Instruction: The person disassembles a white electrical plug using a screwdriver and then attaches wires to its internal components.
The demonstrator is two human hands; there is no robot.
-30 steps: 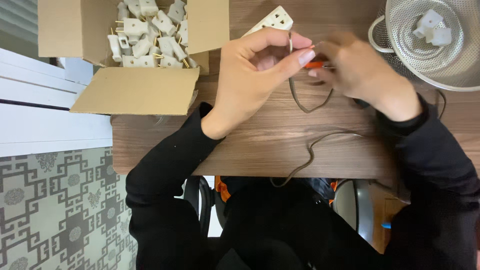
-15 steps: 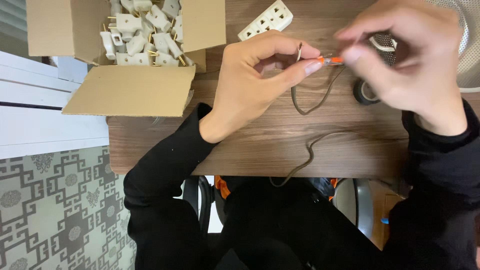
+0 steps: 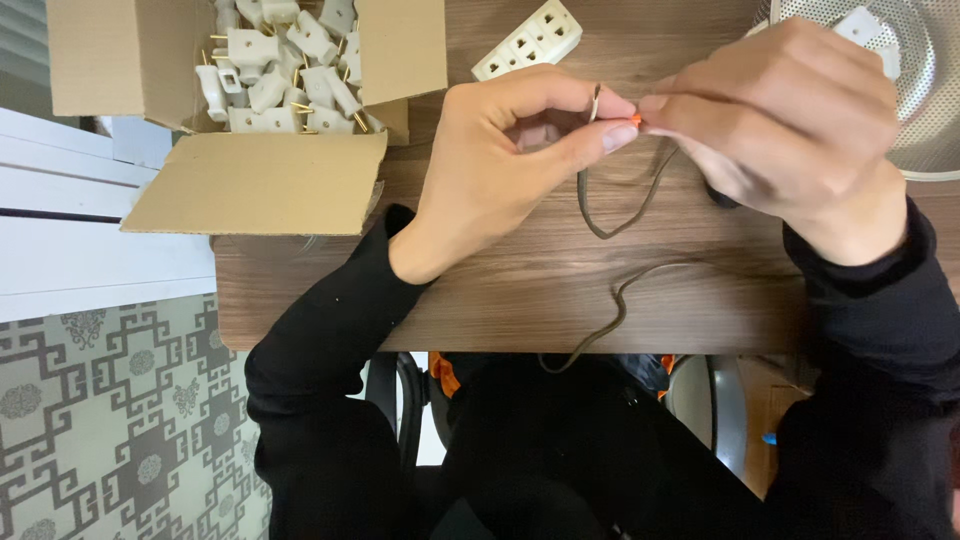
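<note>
Cord, thin and dark, runs from the near edge of the table up across the wood in a loose loop to where both hands meet above the middle of the top. At that spot the left hand pinches the cord's end between thumb and forefinger, the other fingers curled in, and a small metal piece stands up just at the fingertips. The right hand comes in from the right with its fingers bunched, gripping a small orange tip that touches the left thumb's end; what the orange part belongs to cannot be told, since the hand hides the rest. Both arms wear black sleeves. Beyond the left hand, near the far edge, a white socket strip lies at a slant on the wood. At the far left corner an open cardboard box hangs over the table's edge, holding many white plugs with brass prongs. At the far right corner, behind the right hand, sits a metal mesh bowl with white parts in it.
</note>
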